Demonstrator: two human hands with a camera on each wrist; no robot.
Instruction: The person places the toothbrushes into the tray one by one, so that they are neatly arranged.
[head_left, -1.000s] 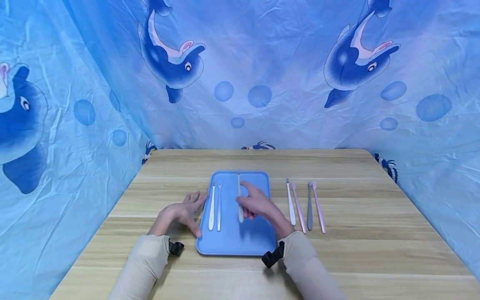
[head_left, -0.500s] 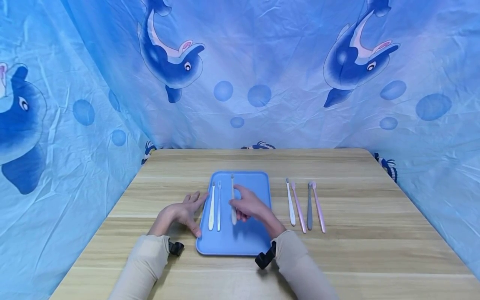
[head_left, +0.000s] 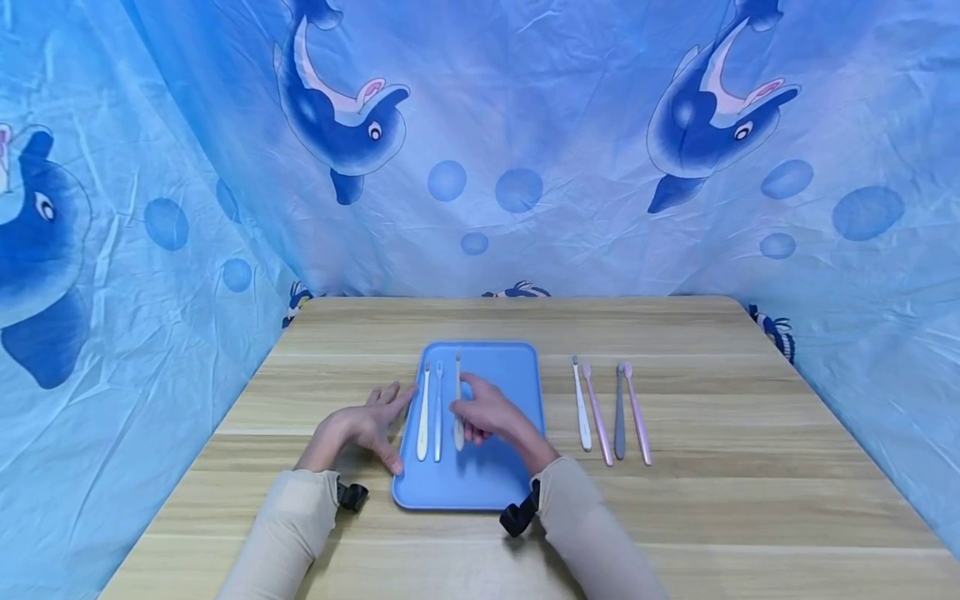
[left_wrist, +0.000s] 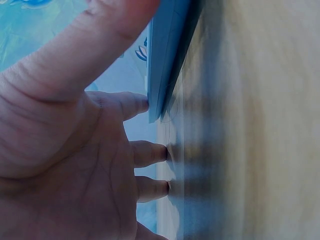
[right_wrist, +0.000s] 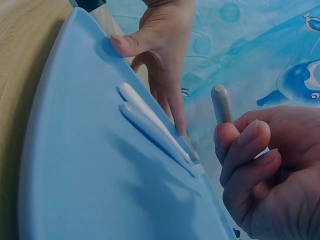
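Note:
My right hand point(head_left: 487, 410) pinches a greyish toothbrush point(head_left: 459, 433) above the blue tray point(head_left: 472, 487); its handle end sticks out past the fingers in the right wrist view, apart from the tray surface. Two toothbrushes lie side by side in the tray's left part, a cream one point(head_left: 423, 425) and a pale bluish-white one point(head_left: 438, 425). At the tray's left edge rests my left hand point(head_left: 367, 425), thumb and fingers spread. The left wrist view shows the thumb and a finger of that hand against the tray's side point(left_wrist: 167, 55).
Right of the tray, a white toothbrush point(head_left: 582, 421), a pink one point(head_left: 599, 429), a dark grey one point(head_left: 619, 425) and another pink one point(head_left: 639, 429) lie on the wooden table point(head_left: 750, 500). A blue dolphin-print curtain point(head_left: 570, 108) hangs behind and at the sides.
My right hand has moved left over the tray with the greyish toothbrush, bringing it close beside the two lying there. The left hand has stayed in place.

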